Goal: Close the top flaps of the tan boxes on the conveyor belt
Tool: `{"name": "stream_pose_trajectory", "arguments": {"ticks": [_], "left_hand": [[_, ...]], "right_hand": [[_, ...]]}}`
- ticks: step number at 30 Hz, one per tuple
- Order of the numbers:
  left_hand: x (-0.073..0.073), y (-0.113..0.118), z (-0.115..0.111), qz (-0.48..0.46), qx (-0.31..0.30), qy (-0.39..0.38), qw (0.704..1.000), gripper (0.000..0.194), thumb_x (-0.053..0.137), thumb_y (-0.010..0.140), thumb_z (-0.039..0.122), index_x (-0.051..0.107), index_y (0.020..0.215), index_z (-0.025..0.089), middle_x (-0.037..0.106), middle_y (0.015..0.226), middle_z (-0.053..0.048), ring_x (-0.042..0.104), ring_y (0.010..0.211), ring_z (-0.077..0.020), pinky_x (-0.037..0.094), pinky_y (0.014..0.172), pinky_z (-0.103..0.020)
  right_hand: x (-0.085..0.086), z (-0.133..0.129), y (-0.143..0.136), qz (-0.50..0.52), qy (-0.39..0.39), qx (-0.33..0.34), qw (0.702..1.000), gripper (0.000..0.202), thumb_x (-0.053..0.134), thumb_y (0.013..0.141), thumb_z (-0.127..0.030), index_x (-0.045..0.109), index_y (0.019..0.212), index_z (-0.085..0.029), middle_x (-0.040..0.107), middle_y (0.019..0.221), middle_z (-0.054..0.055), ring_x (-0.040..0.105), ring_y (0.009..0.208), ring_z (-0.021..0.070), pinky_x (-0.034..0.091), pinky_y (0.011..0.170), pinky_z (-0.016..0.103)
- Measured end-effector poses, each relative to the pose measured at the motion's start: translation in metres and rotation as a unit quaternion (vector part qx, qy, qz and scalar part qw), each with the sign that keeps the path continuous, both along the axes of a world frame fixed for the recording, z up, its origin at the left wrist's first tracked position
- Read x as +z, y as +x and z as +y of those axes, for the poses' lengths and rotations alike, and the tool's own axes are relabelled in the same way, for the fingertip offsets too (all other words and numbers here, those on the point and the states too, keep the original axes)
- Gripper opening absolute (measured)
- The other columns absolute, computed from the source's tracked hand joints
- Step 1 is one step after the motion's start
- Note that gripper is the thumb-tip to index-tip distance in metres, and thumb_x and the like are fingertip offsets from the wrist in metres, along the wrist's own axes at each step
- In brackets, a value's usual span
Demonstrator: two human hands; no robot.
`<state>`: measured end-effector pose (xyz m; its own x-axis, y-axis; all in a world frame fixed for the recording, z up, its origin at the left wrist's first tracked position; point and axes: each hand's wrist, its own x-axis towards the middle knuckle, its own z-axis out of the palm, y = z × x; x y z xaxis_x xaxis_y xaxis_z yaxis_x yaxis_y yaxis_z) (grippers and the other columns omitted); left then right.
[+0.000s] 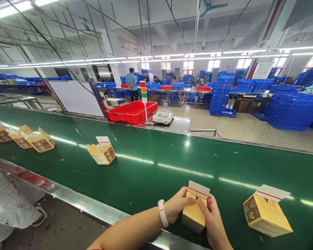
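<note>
A small yellow cardboard box (194, 217) is between my two hands above the near part of the green conveyor belt (156, 180). My left hand (178, 205) grips its left side, thumb pressed on the top. On the other side, my right hand (211, 215) holds it with the thumb also on top. A white flap with a red line (199, 189) stands up at the box's far edge. To the right rests another box (270, 217) with its white flap raised. Further left on the belt is an open box (103, 152) with its flaps up.
Several open boxes (43, 140) stand at the belt's left end. Beyond the belt are a red bin (133, 113), a signal light (144, 92), a white scale (163, 117) and a white board (75, 97). Stacked blue crates (220, 93) and people are farther back.
</note>
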<state>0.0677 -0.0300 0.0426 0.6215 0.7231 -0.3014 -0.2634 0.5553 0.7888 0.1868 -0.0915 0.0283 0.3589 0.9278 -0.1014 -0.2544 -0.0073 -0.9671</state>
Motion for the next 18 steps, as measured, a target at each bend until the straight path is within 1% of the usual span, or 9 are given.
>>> {"name": "stream_pose_trajectory", "arguments": {"ticks": [3,7,9,11,13,14,16,17,18], "left_hand": [[0.004,-0.012,-0.006,0.042,0.042,0.033,0.998,0.058,0.078,0.061,0.047,0.052,0.103,0.017,0.064,0.112,-0.012,0.059,0.105,-0.0251,0.040,0.090,-0.036],[0.011,-0.046,-0.005,0.080,0.179,0.088,0.977,0.054,0.072,0.064,0.054,0.053,0.102,0.022,0.062,0.120,-0.010,0.056,0.112,-0.0246,0.039,0.082,-0.032],[0.012,-0.068,0.000,0.074,0.264,0.104,0.956,0.050,0.071,0.065,0.054,0.053,0.099,0.022,0.062,0.117,-0.010,0.057,0.111,-0.0258,0.041,0.080,-0.033],[0.010,-0.094,0.011,0.094,0.370,0.135,0.915,0.046,0.068,0.066,0.052,0.051,0.096,0.022,0.062,0.113,-0.010,0.059,0.107,-0.0262,0.043,0.078,-0.033],[0.007,-0.125,0.028,0.135,0.504,0.181,0.834,0.044,0.066,0.068,0.048,0.047,0.100,0.023,0.059,0.113,-0.009,0.058,0.107,-0.0251,0.045,0.081,-0.036],[0.006,-0.144,0.038,0.165,0.575,0.203,0.775,0.046,0.065,0.068,0.044,0.044,0.104,0.023,0.057,0.115,-0.009,0.056,0.109,-0.0245,0.046,0.087,-0.038],[0.005,-0.184,0.058,0.244,0.698,0.216,0.637,0.058,0.068,0.067,0.036,0.036,0.114,0.022,0.049,0.124,-0.011,0.051,0.117,-0.0250,0.042,0.100,-0.043],[0.004,-0.205,0.068,0.296,0.722,0.217,0.587,0.065,0.070,0.067,0.034,0.033,0.119,0.022,0.043,0.131,-0.013,0.046,0.123,-0.0262,0.038,0.106,-0.046],[0.005,-0.225,0.077,0.345,0.731,0.209,0.550,0.073,0.073,0.066,0.032,0.029,0.124,0.021,0.037,0.136,-0.015,0.041,0.128,-0.0282,0.034,0.111,-0.048]], "right_hand": [[-0.004,-0.017,0.002,-0.090,0.069,-0.017,0.993,0.070,0.074,0.069,-0.056,0.046,0.124,-0.023,0.059,0.122,0.012,0.058,0.113,0.0317,0.048,0.095,0.045],[-0.014,-0.040,0.006,-0.273,0.076,-0.030,0.958,0.092,0.078,0.066,-0.047,0.030,0.141,-0.025,0.044,0.140,0.014,0.043,0.130,0.0354,0.036,0.106,0.057],[-0.017,-0.045,0.011,-0.356,0.099,-0.051,0.928,0.080,0.073,0.073,-0.042,0.034,0.141,-0.027,0.036,0.146,0.013,0.038,0.134,0.0357,0.036,0.107,0.059],[-0.020,-0.048,0.021,-0.422,0.126,-0.043,0.897,0.055,0.069,0.080,-0.040,0.051,0.131,-0.029,0.033,0.146,0.011,0.040,0.133,0.0358,0.042,0.103,0.056],[-0.023,-0.047,0.041,-0.462,0.136,-0.013,0.876,0.032,0.066,0.083,-0.040,0.067,0.113,-0.030,0.039,0.140,0.009,0.049,0.125,0.0340,0.051,0.095,0.050],[-0.024,-0.046,0.053,-0.468,0.138,-0.004,0.873,0.026,0.067,0.083,-0.041,0.071,0.106,-0.030,0.043,0.136,0.009,0.052,0.121,0.0327,0.053,0.092,0.047],[-0.025,-0.042,0.085,-0.463,0.141,-0.019,0.875,0.025,0.067,0.080,-0.046,0.075,0.096,-0.028,0.050,0.128,0.009,0.056,0.114,0.0314,0.055,0.089,0.044],[-0.025,-0.040,0.102,-0.462,0.136,-0.035,0.876,0.028,0.068,0.078,-0.049,0.076,0.093,-0.028,0.052,0.125,0.009,0.056,0.114,0.0320,0.054,0.089,0.044],[-0.024,-0.037,0.121,-0.466,0.131,-0.049,0.874,0.031,0.069,0.074,-0.054,0.076,0.089,-0.028,0.055,0.122,0.010,0.057,0.113,0.0331,0.054,0.088,0.045]]}}
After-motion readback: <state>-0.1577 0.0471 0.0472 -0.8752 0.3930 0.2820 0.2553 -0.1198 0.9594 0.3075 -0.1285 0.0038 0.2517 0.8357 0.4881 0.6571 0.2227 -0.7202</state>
